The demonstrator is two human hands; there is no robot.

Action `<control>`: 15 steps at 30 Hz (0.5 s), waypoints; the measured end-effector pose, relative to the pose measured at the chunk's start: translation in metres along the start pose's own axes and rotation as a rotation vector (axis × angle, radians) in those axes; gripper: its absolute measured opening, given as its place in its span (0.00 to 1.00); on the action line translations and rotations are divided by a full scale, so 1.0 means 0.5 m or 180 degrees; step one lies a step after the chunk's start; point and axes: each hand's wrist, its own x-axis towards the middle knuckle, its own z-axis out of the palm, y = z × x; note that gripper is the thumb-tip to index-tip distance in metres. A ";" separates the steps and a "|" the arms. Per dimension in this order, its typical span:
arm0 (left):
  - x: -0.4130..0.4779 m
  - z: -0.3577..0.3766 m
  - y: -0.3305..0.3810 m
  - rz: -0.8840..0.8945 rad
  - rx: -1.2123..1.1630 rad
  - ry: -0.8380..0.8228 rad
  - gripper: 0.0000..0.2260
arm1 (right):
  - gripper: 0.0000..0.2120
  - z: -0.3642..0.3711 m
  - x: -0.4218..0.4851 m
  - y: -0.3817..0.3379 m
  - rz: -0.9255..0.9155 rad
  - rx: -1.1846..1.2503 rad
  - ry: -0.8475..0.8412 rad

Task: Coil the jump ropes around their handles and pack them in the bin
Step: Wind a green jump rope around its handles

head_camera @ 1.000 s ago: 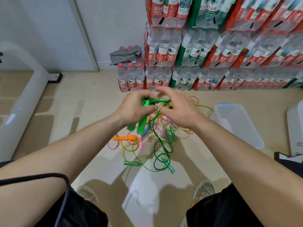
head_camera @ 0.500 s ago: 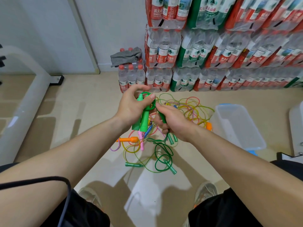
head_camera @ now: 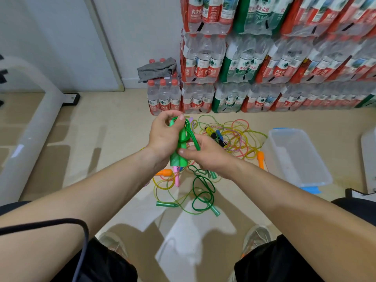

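Observation:
My left hand [head_camera: 162, 137] grips a pair of bright green jump rope handles [head_camera: 179, 157] held upright together above the floor. My right hand [head_camera: 205, 155] pinches the dark green cord [head_camera: 192, 137] of that rope right beside the handles, and the rest of the cord [head_camera: 201, 190] trails down in loops to the floor. Beneath my hands lies a tangled pile of other jump ropes [head_camera: 234, 137] in yellow, pink, orange and green. A clear plastic bin [head_camera: 317, 180] stands on the floor to the right.
Shrink-wrapped packs of water bottles [head_camera: 244, 68] are stacked against the back wall, one pack topped by a grey cloth [head_camera: 156, 69]. A white tubular frame [head_camera: 30, 135] runs along the left. A white lid edge [head_camera: 369, 159] shows at far right. My shoes [head_camera: 256, 239] are below.
My right hand has swung down and toward me around the handles, carrying the green cord with it. My left hand keeps its grip on the handles.

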 end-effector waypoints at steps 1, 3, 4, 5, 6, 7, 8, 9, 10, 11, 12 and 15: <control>-0.003 0.001 0.007 -0.0109 -0.0165 -0.0046 0.02 | 0.08 -0.001 -0.002 -0.005 0.0002 0.0073 -0.0084; -0.007 0.001 0.019 -0.0263 -0.0391 -0.0121 0.02 | 0.14 0.002 -0.006 -0.017 -0.0026 0.0149 -0.0154; -0.009 0.002 0.021 -0.0289 -0.0414 -0.0144 0.03 | 0.15 0.003 -0.006 -0.017 -0.0068 0.0157 -0.0144; -0.010 0.003 0.022 -0.0307 -0.0405 -0.0150 0.03 | 0.14 0.002 -0.003 -0.014 -0.0113 0.0184 -0.0112; -0.010 0.004 0.021 -0.0312 -0.0374 -0.0140 0.04 | 0.14 0.004 -0.002 -0.014 -0.0140 0.0228 -0.0088; -0.009 0.003 0.021 -0.0293 -0.0299 -0.0129 0.05 | 0.13 0.005 -0.001 -0.015 -0.0167 0.0250 -0.0058; -0.006 0.001 0.020 -0.0235 -0.0170 -0.0133 0.06 | 0.12 0.004 0.001 -0.012 -0.0204 0.0279 -0.0004; -0.005 -0.002 0.020 -0.0128 -0.0002 -0.0168 0.07 | 0.12 0.003 0.001 -0.013 -0.0233 0.0307 0.0051; -0.004 -0.005 0.021 0.0029 0.0185 -0.0224 0.07 | 0.11 0.000 0.003 -0.012 -0.0238 0.0344 0.0101; -0.003 -0.010 0.023 0.0202 0.0389 -0.0285 0.07 | 0.10 -0.004 0.002 -0.014 -0.0202 0.0339 0.0148; -0.003 -0.016 0.026 0.0368 0.0623 -0.0346 0.07 | 0.08 -0.009 0.001 -0.014 -0.0190 0.0296 0.0179; 0.002 -0.033 0.045 0.0674 0.1340 -0.0549 0.11 | 0.07 -0.019 0.014 -0.002 -0.0178 0.0023 0.0309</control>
